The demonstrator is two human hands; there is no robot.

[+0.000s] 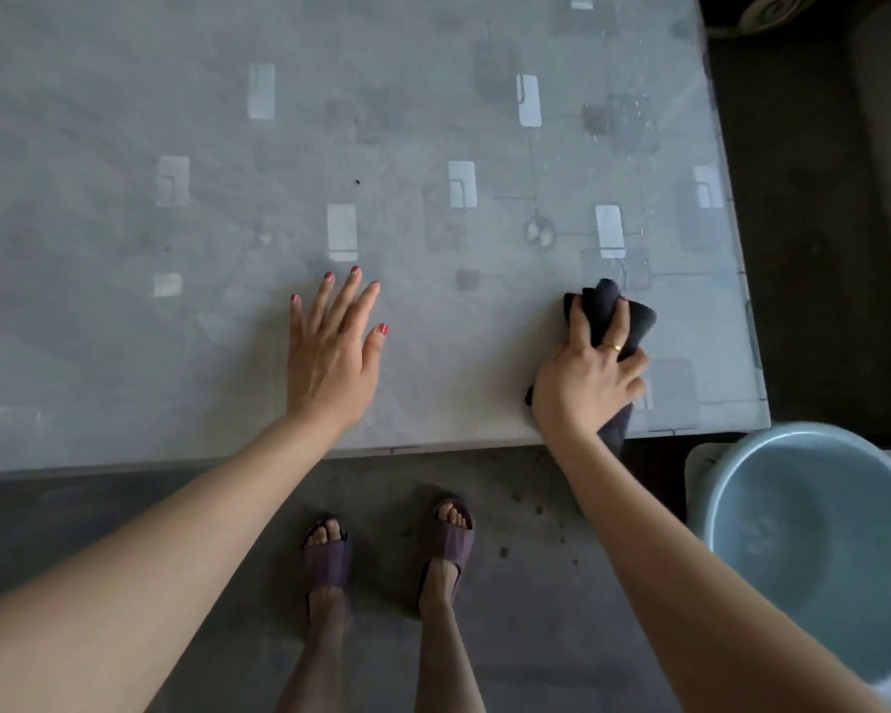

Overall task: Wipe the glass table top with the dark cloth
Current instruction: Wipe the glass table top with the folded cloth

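The glass table top point(176, 146) fills the upper part of the head view, grey and streaked, with pale rectangular reflections. My left hand point(333, 347) rests flat on the glass near the front edge, fingers straight and spread. My right hand point(587, 375) grips a bunched dark cloth point(633, 319) near the table's front right corner. The cloth sticks out beyond my fingers, and a tail of it hangs over the front edge.
A pale blue plastic basin point(813, 537) stands on the floor at the lower right, close to the table corner. My feet in dark slippers point(387, 553) stand on the grey floor, which has small wet spots. Dark floor lies right of the table.
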